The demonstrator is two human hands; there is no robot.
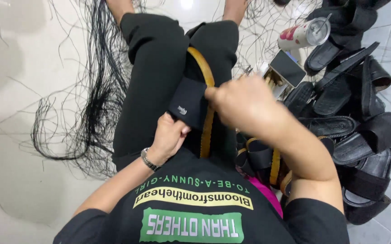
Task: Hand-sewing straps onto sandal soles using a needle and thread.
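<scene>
Seen from above, the left hand [168, 135] has its fingers [173, 123] closed on the near edge of a black strap [188, 103]. The right hand [245, 101] pinches the strap's far side, fingers [211, 92] tight against it. The strap wraps across a sandal sole [206, 131] with a tan rim, which lies on the person's lap. The sole's long axis runs away from the body, between the knees, one end pointing toward the feet; the strap crosses it at a slant. The lap [154, 68], in black trousers, is narrow, and the sole sits near its right edge. To the left, loose black threads [96, 90] spread over the pale tiled floor [19, 113], which is otherwise open. To the right, close by, lies a crowded heap of black sandals [362, 131], with a drinks can [301, 35] and a small box [285, 70] beyond.
</scene>
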